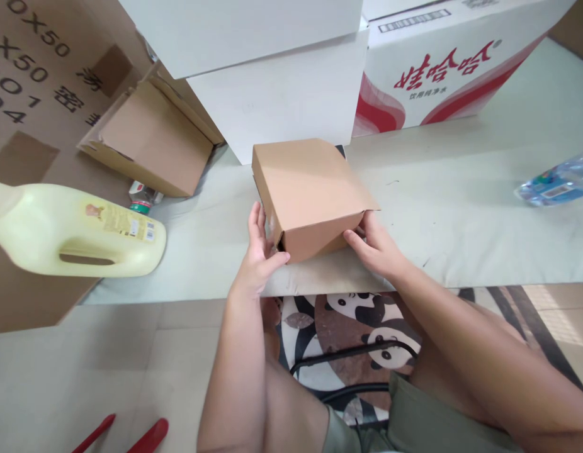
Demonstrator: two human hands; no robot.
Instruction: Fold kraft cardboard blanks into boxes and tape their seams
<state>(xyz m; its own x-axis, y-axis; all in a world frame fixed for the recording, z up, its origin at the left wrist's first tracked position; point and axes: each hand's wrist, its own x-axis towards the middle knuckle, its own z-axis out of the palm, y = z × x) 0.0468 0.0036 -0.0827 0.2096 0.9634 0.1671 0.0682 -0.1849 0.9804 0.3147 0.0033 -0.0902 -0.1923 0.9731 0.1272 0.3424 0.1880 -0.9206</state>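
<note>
A small brown cardboard box (310, 189) rests on the pale cloth-covered table in front of me, its lid down but lifted a little at the right corner. My left hand (260, 255) grips the box's near left corner, thumb on the front face and fingers along the left side. At the near right corner, my right hand (374, 245) holds the box with its thumb on the front. Some of its fingers are hidden behind the corner and under the lid edge. A dark bit of something shows behind the box's far right corner.
White cartons (282, 94) stand behind the box, one with red print (428, 82). At left are an open cardboard box (154, 132), a yellow jug (79, 229) and a small green-capped bottle (143, 196). A plastic water bottle (558, 179) lies at right on the table (461, 233).
</note>
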